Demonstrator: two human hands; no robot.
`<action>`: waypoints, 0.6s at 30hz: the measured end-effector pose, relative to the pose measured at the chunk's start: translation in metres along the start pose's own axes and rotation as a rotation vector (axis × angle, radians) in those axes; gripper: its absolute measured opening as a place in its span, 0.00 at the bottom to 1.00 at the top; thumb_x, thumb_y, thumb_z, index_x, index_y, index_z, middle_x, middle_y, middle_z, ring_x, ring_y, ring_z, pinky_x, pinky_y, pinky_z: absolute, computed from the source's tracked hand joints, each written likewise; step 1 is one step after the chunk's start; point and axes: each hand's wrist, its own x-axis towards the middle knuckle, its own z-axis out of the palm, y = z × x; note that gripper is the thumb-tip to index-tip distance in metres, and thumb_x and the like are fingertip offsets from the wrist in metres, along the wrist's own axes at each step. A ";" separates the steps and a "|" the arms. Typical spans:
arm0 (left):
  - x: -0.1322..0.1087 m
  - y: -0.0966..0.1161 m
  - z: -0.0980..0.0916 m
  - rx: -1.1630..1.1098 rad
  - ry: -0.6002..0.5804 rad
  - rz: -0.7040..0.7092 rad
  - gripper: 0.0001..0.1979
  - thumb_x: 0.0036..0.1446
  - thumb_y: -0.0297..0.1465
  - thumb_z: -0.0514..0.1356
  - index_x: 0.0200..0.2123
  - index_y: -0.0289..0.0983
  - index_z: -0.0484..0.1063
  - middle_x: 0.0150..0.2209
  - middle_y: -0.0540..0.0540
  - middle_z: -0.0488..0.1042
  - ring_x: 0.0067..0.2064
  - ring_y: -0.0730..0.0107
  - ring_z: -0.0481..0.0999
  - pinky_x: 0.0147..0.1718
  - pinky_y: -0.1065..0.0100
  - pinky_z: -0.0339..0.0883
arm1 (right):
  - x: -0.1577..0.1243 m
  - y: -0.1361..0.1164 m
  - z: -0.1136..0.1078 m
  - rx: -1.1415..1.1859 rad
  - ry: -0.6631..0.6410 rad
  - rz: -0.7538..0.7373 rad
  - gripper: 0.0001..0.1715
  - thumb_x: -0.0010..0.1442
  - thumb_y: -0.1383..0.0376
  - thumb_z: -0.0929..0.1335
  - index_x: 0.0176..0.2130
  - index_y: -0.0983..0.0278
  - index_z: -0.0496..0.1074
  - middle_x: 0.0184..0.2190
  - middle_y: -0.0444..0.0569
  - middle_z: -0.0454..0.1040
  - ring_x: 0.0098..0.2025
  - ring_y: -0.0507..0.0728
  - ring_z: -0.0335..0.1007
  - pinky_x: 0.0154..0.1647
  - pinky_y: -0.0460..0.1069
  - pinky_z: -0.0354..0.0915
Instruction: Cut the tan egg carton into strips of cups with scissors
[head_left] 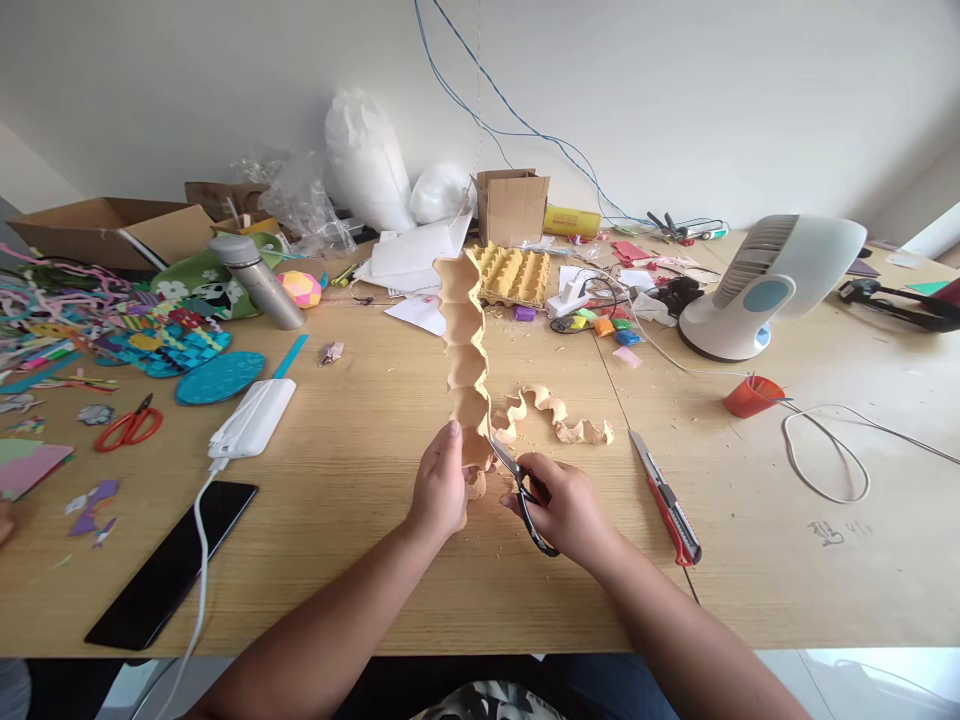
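Note:
My left hand (440, 488) grips the near end of a long wavy strip of tan egg-carton cardboard (463, 340), which stands on edge and runs away from me across the wooden table (360, 560). My right hand (566, 510) holds black-handled scissors (517, 485), fingers through the loops. The blades point at the strip's near end, right beside my left thumb. A cut-off wavy cardboard piece (559, 415) lies just beyond my right hand. Small crumbs of cardboard lie around both hands.
A red utility knife (667, 500) lies right of my right hand. Farther right are an orange cup (752, 396), a white cable loop (825, 460) and a fan (765, 285). Left: a phone (176, 560), a power bank (253, 418), red scissors (131, 425), paper scraps. An egg tray (514, 273) sits behind.

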 end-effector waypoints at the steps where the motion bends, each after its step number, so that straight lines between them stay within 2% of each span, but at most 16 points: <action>1: 0.001 -0.002 -0.002 0.021 -0.011 0.012 0.31 0.60 0.60 0.63 0.45 0.37 0.80 0.41 0.42 0.82 0.40 0.62 0.80 0.32 0.67 0.72 | 0.000 -0.001 -0.001 -0.003 -0.009 0.015 0.22 0.67 0.44 0.70 0.45 0.59 0.74 0.24 0.42 0.73 0.26 0.55 0.65 0.30 0.47 0.54; 5: 0.002 -0.010 -0.007 0.093 -0.033 0.058 0.29 0.63 0.59 0.61 0.40 0.38 0.79 0.34 0.45 0.78 0.37 0.65 0.77 0.36 0.66 0.72 | 0.000 -0.003 -0.003 -0.042 -0.020 0.053 0.22 0.66 0.43 0.70 0.40 0.59 0.73 0.23 0.41 0.71 0.25 0.54 0.63 0.29 0.47 0.51; 9: 0.002 -0.010 -0.006 0.091 -0.034 0.068 0.28 0.63 0.59 0.61 0.35 0.38 0.76 0.35 0.44 0.79 0.39 0.64 0.78 0.39 0.65 0.73 | -0.001 -0.002 -0.003 -0.101 0.000 0.031 0.22 0.69 0.43 0.67 0.40 0.59 0.74 0.23 0.43 0.72 0.26 0.55 0.65 0.30 0.47 0.50; 18: -0.001 -0.007 -0.002 -0.023 -0.057 -0.023 0.29 0.62 0.59 0.62 0.42 0.37 0.79 0.40 0.41 0.82 0.39 0.62 0.81 0.33 0.67 0.72 | 0.000 0.004 0.000 -0.223 0.058 -0.084 0.24 0.73 0.44 0.65 0.38 0.60 0.75 0.24 0.45 0.74 0.26 0.55 0.66 0.30 0.47 0.50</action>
